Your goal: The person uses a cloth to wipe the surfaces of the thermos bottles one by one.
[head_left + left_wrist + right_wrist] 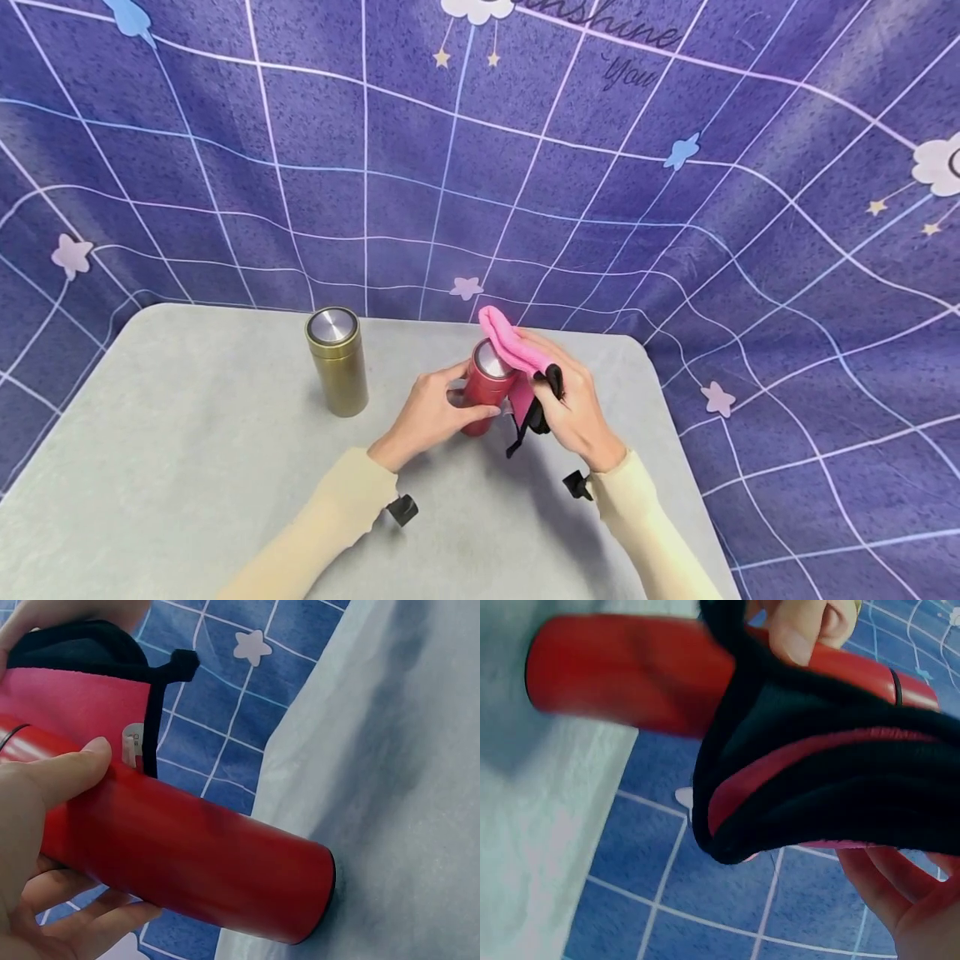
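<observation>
A red insulated flask with a silver lid stands on the table. My left hand grips its body; in the left wrist view the thumb lies across the red flask and the fingers come round the other side. My right hand holds a folded pink cloth with black edging close against the flask's right side, overlapping the lid's edge from above. The right wrist view shows the cloth's black edging in front of the red flask. Whether the cloth presses on the lid, I cannot tell.
A gold flask with a silver lid stands upright to the left of my left hand. The grey table ends at a purple-blue curtain with grid lines and stars, which hangs behind it and on both sides.
</observation>
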Demonstrator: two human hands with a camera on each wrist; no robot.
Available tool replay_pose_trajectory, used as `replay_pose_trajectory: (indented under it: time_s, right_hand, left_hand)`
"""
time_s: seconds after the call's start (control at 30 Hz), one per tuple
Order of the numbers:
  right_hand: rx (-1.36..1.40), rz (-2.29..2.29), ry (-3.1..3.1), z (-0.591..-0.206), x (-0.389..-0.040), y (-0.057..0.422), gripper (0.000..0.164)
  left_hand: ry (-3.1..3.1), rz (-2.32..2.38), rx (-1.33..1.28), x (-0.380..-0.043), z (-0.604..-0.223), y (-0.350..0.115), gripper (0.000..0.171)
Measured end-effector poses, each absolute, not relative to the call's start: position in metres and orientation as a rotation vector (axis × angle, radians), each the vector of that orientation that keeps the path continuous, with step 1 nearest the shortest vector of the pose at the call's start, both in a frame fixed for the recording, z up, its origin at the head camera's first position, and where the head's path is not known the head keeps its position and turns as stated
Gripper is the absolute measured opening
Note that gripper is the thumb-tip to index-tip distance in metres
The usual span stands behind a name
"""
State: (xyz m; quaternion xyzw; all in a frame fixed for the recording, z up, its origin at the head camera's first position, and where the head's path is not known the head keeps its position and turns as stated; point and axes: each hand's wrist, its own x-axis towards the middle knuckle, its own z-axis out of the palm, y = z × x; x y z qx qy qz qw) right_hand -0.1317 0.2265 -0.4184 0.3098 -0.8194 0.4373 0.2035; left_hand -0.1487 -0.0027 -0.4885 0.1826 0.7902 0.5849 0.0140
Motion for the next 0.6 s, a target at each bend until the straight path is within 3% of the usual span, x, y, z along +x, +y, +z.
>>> replay_pose_trajectory:
  time_s: [0.37,0.6]
  right_hand:
    - [0.768,1.235,-2.176,-0.430,-0.111,0.214,0.064]
    - [0.807,0.947,-2.127,-0.435,-0.104,0.210,0.063]
  left_hand:
    - [2.387,1.891,0.537,-0.146,-0.490,-0.001,0.072]
    - [2.350,1.927,0.473,-0.144,-0.488,0.000,0.059]
